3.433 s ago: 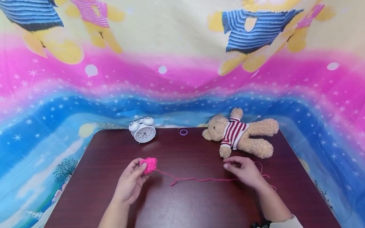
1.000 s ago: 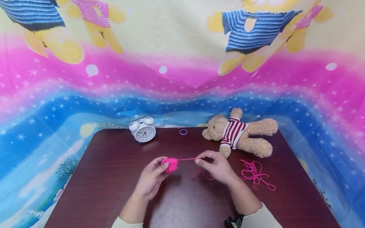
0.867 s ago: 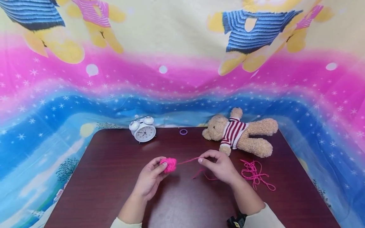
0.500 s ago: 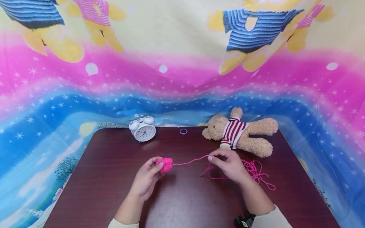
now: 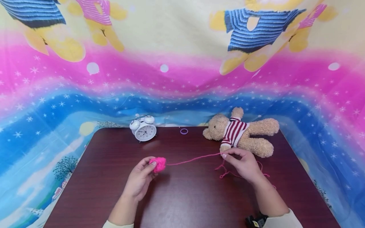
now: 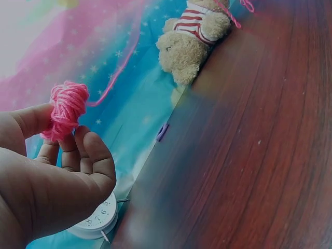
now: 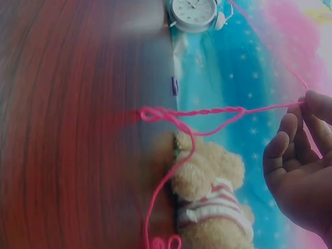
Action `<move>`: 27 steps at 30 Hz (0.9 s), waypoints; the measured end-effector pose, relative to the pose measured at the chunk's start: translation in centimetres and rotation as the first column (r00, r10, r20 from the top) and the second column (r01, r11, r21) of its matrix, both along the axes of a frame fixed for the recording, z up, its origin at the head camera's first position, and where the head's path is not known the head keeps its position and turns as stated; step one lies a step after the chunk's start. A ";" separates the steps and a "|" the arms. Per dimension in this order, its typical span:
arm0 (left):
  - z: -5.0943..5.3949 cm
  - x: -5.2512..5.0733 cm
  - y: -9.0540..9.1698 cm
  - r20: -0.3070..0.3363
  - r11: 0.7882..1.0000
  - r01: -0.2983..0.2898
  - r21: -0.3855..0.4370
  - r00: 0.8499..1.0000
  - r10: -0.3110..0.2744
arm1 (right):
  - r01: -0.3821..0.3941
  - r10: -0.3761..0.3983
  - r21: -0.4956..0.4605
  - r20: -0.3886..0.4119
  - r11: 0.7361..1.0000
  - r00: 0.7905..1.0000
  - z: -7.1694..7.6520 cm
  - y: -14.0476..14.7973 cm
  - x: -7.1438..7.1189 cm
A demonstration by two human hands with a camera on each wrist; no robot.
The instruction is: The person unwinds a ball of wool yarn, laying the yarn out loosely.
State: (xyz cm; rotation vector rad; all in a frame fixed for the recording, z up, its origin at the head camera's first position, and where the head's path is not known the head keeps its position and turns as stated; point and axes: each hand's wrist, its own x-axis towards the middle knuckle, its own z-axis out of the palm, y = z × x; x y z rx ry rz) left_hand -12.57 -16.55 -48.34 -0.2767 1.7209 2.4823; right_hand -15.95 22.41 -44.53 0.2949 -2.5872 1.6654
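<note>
A small ball of pink yarn (image 5: 159,164) is pinched between the thumb and fingers of my left hand (image 5: 139,179), raised above the table. From the ball one strand (image 5: 194,159) runs slightly upward to the right. My right hand (image 5: 245,164) pinches that strand between thumb and forefinger, close to the teddy bear's arm. In the right wrist view a twisted, looped length of yarn (image 7: 207,111) hangs from those fingertips and trails down to more loose yarn (image 7: 166,242). Part of the loose yarn is hidden behind the right hand in the head view.
On the dark wooden table (image 5: 182,196), a teddy bear (image 5: 242,133) in a striped shirt lies at the back right. A white alarm clock (image 5: 144,129) stands at the back left. Between them lies a purple ring (image 5: 184,131). A printed cloth (image 5: 182,95) hangs behind.
Since one second ago my hands have drawn apart, the right moving right and the left moving slightly left with the yarn ball. The strand between them has become longer.
</note>
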 end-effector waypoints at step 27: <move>0.3 0.4 -3.1 0.032 0.999 -0.040 -0.025 0.999 0.040 | 0.176 -0.185 0.151 0.044 0.973 0.982 -0.5 6.5 1.7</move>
